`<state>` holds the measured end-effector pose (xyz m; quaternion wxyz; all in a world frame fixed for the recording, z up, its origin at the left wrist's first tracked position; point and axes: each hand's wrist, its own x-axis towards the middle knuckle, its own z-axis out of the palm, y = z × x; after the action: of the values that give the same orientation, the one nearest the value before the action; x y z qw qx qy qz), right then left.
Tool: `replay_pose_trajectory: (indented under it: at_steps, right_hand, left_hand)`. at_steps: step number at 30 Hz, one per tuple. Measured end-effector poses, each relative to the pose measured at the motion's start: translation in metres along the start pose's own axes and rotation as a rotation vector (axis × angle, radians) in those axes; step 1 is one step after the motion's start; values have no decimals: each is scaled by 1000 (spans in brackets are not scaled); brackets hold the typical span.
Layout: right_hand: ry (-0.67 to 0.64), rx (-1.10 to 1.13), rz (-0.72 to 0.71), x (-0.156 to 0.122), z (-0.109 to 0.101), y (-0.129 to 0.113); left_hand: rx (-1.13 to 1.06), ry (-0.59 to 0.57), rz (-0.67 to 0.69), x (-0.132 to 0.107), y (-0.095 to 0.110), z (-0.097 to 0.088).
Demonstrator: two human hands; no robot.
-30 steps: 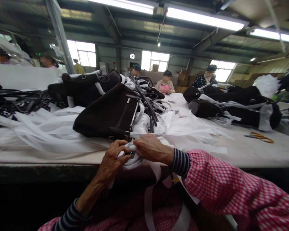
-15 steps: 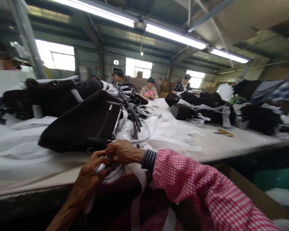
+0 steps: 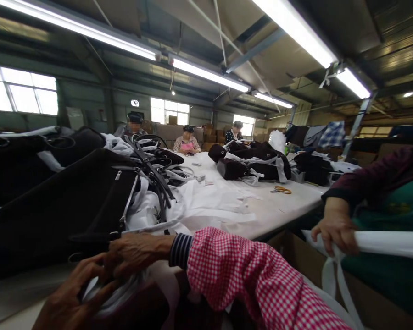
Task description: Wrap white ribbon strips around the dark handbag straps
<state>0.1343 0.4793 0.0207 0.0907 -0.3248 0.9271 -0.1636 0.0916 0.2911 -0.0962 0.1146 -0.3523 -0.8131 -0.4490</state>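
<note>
Wrap [image 3: 119,297] lay at surface's [image 3: 278,208] near edge, beside bag [image 3: 65,201]. Left hand [image 3: 74,291] clamped wrap; right hand's [image 3: 137,250] grip hidden, could not tell. Slack hold could have let wrap slide off edge.

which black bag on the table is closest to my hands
The large bag at the front left, with the silver zip pull, next to your right hand. The bag behind it and the right-hand bag pile lie farther away.

White wrapping [image 3: 121,294] | layered, curved, partly hidden | against dark material [image 3: 151,306], near the table [image 3: 275,208]
</note>
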Motion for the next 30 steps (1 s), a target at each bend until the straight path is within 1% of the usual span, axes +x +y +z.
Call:
replay_pose_trajectory:
  at_steps: [3,5,6,8,10,12,14,15,17,19,21,23,25,26,28,30]
  right_hand:
    - [10,22,31,-3,4,-2]
    - [-7,55,4,-4,5,1]
    - [-10,68,-16,-5,6,2]
    - [0,81,-16,-5,6,3]
    - [32,60,34,-6,6,0]
    - [104,0,135,-9,5,-9]
    - [190,-53,233,-15,1,-21]
    - [209,-62,251,-20,-2,-27]
    - [180,-87,231,-31,-9,-37]
    - [165,-219,209,-43,-15,-44]
    - [152,-364,247,-50,-19,-49]
    - [123,-437,320,-50,-21,-52]
    - [96,-423,361,-43,-23,-53]
    - [88,-381,368,-38,-25,-51]
    - [63,-243,370,-28,-26,-46]
    - [28,-100,378,-22,-27,-39]
  left_hand:
    - [-26,-10,37,1,-14,-1]
    - [-32,2,21,3,-19,-2]
    - [-30,-5,-3,4,-18,-4]
    - [-22,-50,-64,5,-7,-8]
    - [-25,-75,-117,3,14,-13]
    - [-57,-15,-121,0,36,-17]
    - [-82,10,-72,-2,52,-18]
    - [-86,3,-43,-3,56,-18]
    - [-80,-15,1,-4,60,-18]
    - [-76,-25,13,-6,61,-20]
    - [-83,-37,1,-7,62,-21]
    - [-98,-45,-16,-7,62,-21]
    - [-124,-36,-9,-8,61,-20]
    - [-140,-22,1,-7,59,-19]
    - [-167,-2,23,-7,57,-17]
    - [-168,-13,34,-6,55,-17]
